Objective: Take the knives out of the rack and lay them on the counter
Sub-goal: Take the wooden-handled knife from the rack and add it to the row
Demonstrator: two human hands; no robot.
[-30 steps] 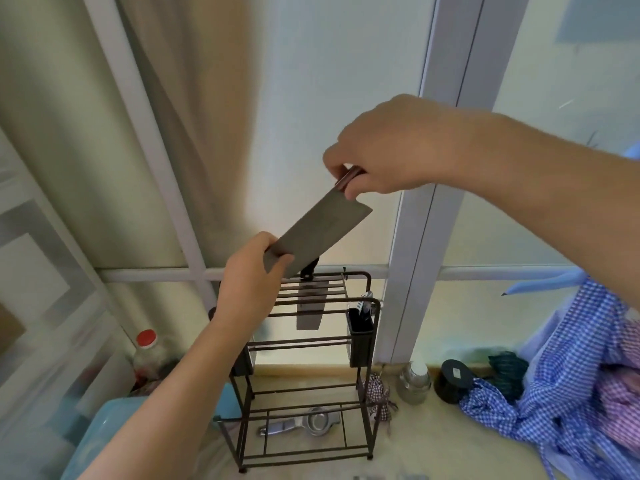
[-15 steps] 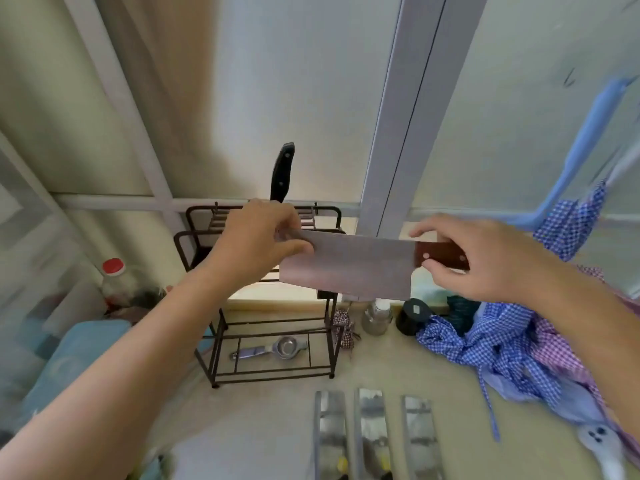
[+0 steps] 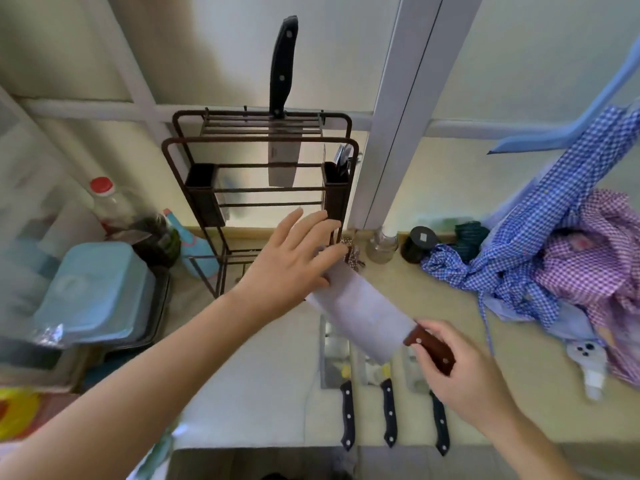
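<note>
Cleaver [image 3: 363,317] now slants across the counter [image 3: 256,375], lower than half a second ago, when it was held level in front of the rack [image 3: 259,188]; right hand [image 3: 464,379] is closed round its brown handle, blade running up-left. Left hand [image 3: 294,268] has loosened — fingers spread, only the fingertips on the blade's far end, where before it pinched that end. Three black-handled knives [image 3: 389,396] lie side by side on the counter beneath the cleaver, more of them in view now; one black-handled knife [image 3: 282,109] hangs upright in the rack's top slots.
</note>
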